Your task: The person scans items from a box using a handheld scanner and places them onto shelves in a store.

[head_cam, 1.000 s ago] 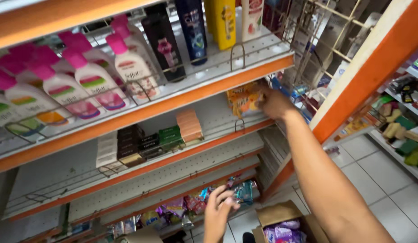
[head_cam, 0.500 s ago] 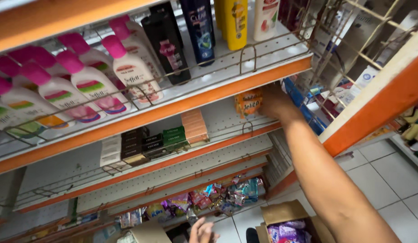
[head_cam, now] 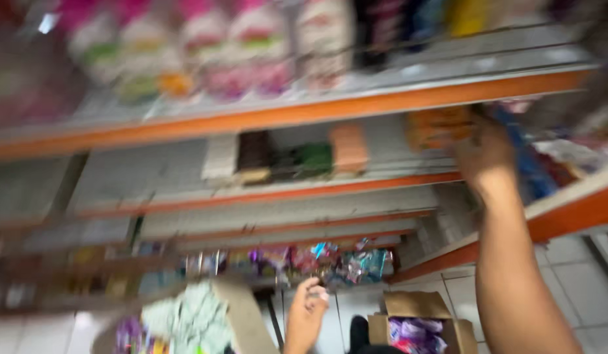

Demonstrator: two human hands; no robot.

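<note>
View is heavily blurred; fine detail cannot be read.

Right hand (head_cam: 485, 154) is raised to the middle white shelf with orange front edge (head_cam: 356, 187), at its right end. Fingers are closed on a flat orange packet (head_cam: 440, 126), which sits just under the upper orange-edged shelf (head_cam: 356, 105) and well to the right of the row of small boxes (head_cam: 297, 157) (cream, dark brown, green and peach, standing side by side on the same shelf).

Left hand (head_cam: 305, 314) is low, at the bottom of the frame, fingers loosely curled; whether it holds anything cannot be told. It hangs in front of the bottom shelf's shiny multicoloured sachets (head_cam: 330, 259).

An open brown cardboard box of purple packets (head_cam: 415, 328) stands on the pale tiled floor (head_cam: 579, 288), to the right of the left hand. A second open carton with pale green contents (head_cam: 192, 318) lies to its left.

White bottles with pink caps (head_cam: 206, 46) line the upper shelf.
</note>
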